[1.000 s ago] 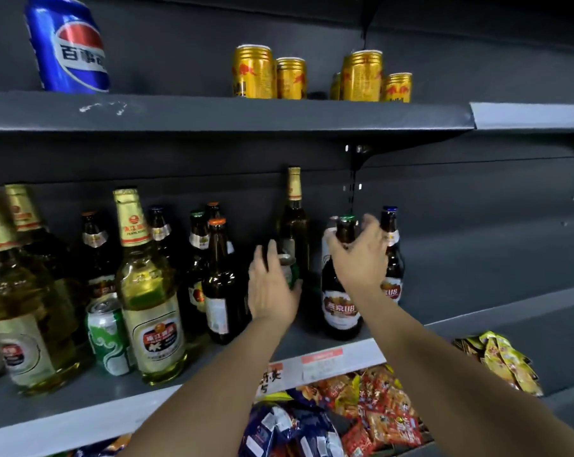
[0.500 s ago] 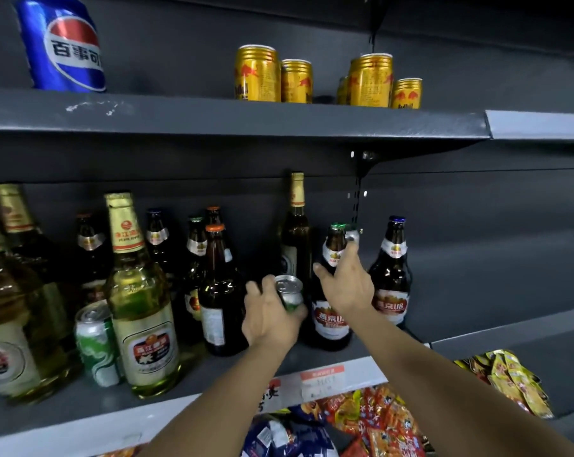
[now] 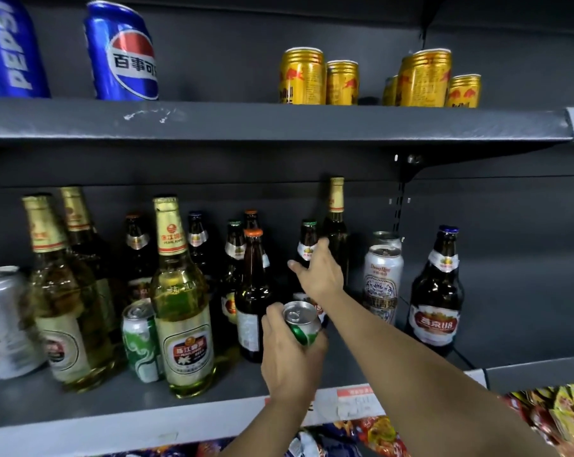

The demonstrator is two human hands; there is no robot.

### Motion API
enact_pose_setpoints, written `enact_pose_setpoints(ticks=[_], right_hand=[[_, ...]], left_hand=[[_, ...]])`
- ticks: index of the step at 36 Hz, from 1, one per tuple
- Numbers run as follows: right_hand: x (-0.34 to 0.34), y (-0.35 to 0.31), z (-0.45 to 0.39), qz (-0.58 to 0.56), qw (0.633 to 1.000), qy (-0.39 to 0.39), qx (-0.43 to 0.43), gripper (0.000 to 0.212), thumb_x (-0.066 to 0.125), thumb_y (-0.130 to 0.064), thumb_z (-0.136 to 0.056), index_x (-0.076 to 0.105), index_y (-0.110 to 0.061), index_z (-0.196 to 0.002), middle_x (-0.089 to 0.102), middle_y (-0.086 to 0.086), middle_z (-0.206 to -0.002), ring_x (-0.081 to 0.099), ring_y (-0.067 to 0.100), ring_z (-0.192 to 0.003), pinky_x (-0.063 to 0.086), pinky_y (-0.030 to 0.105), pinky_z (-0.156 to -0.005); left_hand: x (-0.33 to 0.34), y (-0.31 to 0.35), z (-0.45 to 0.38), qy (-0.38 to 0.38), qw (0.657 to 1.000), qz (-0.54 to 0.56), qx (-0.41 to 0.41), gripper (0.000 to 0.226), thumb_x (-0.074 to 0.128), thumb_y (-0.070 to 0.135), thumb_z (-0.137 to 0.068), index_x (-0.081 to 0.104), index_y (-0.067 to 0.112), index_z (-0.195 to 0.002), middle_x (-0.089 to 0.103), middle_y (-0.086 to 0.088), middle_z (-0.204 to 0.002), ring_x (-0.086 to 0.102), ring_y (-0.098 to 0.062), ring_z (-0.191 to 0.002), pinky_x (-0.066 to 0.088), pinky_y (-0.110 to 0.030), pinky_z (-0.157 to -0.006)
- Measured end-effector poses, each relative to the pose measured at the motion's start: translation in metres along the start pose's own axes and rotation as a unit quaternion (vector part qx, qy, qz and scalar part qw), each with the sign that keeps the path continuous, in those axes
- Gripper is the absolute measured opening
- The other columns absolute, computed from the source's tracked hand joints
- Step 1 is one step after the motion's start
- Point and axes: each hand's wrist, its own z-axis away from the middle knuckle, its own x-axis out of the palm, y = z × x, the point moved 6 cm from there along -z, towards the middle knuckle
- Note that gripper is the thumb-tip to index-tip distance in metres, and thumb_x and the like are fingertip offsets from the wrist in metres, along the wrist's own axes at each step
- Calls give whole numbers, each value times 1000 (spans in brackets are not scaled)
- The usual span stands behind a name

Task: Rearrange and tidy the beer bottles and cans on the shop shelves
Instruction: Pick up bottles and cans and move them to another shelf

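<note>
In the lower centre of the frame the left hand (image 3: 290, 357) grips a green can (image 3: 301, 323), its fingers and thumb curled around the body, so that the silver top with the pull tab faces up. The can is held tilted, above the front part of the middle shelf (image 3: 81, 410). Just above it, the right hand (image 3: 318, 275) reaches over to a dark bottle with a green cap (image 3: 308, 239); the fingers are curled around the shoulder of this bottle, below its neck label, and the hand hides the body.

To the right of this hand stands a white can with blue pattern (image 3: 382, 282), with another can directly behind it, and further right a dark bottle with a blue cap (image 3: 439, 291) stands alone. In the left half of the frame there are clear bottles with gold foil (image 3: 182, 301), several dark bottles, a second green can (image 3: 142, 341) and a silver can (image 3: 5, 321) at the left edge.

On the upper shelf (image 3: 312, 123), 2 blue Pepsi cans (image 3: 122, 54) are in the upper left and gold cans (image 3: 303, 77) in the upper centre and right. Snack packets (image 3: 562, 420) show in the lower right corner.
</note>
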Motion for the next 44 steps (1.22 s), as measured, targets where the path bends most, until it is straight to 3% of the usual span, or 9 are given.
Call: enact_pose_setpoints(ticks=[6, 9, 12, 16, 20, 25, 31, 35, 44], right_hand=[[-1, -4, -4, 66, 998, -4, -4, 64, 64, -48, -87, 35, -8, -128, 51, 10, -132, 52, 30, -120, 41, 36, -83], [-33, -10, 9, 226, 955, 155, -111, 54, 51, -53, -90, 48, -10, -123, 58, 9, -115, 50, 29, -112, 37, 41, -93], [-72, 0, 12, 271, 918, 256, -135, 43, 51, -46, -92, 57, -7, -110, 61, 15, -106, 51, 33, -105, 38, 45, -91], [-96, 36, -4, 392, 916, 88, 14, 69, 36, -58, -95, 37, -6, -140, 41, 20, -142, 31, 39, -135, 27, 47, -108], [-90, 55, 2, 353, 931, -30, 89, 77, 55, -52, -91, 26, -6, -146, 34, 17, -145, 37, 35, -131, 41, 41, -97], [-89, 44, 23, 362, 932, 8, 22, 79, 67, -51, -82, 32, -8, -139, 36, 14, -138, 39, 32, -126, 41, 38, -95], [-91, 31, 63, 291, 956, 34, -30, 65, 69, -54, -78, 41, -17, -124, 40, 10, -130, 41, 32, -123, 43, 40, -89], [-98, 13, 86, 204, 977, 12, -52, 65, 69, -52, -79, 42, -15, -125, 44, 9, -124, 54, 32, -108, 40, 34, -67], [-88, -72, 146, 196, 962, -41, -188, 65, 66, -53, -77, 43, -20, -128, 51, 8, -123, 59, 34, -103, 37, 32, -69]], left_hand=[[1, -3, 2, -8, 999, -8, 41, 55, 71, 32, -76, 38, 31, -120, 45, 10, -112, 54, -18, -102, 49, -37, -70], [0, -2, -1, -9, 999, -34, 39, 74, 70, 33, -76, 31, 32, -139, 40, 8, -127, 51, -17, -110, 46, -33, -72], [-1, 1, -1, -6, 998, -37, 45, 63, 70, 34, -74, 39, 31, -128, 42, 7, -119, 51, -18, -105, 47, -34, -70], [-2, 1, 0, -3, 998, -42, 41, 56, 72, 34, -73, 39, 28, -119, 42, 9, -111, 52, -18, -99, 50, -39, -72], [-8, 2, 0, 19, 996, -79, 34, 55, 75, 42, -71, 38, 29, -109, 47, 10, -108, 54, -17, -98, 49, -36, -70], [-12, 12, 2, -1, 994, -105, 27, 55, 76, 42, -72, 34, 27, -104, 44, 7, -107, 52, -18, -96, 40, -31, -63], [-25, 27, 10, 8, 990, -140, 18, 61, 76, 41, -72, 46, 26, -124, 38, -1, -119, 54, -26, -101, 44, -32, -67], [-47, 45, 23, 32, 988, -150, 16, 50, 73, 44, -72, 51, 28, -113, 37, 1, -113, 53, -23, -91, 39, -30, -66], [-136, 38, 66, 122, 974, -191, -28, 47, 70, 45, -69, 52, 23, -107, 41, 3, -109, 55, -24, -92, 42, -34, -68]])
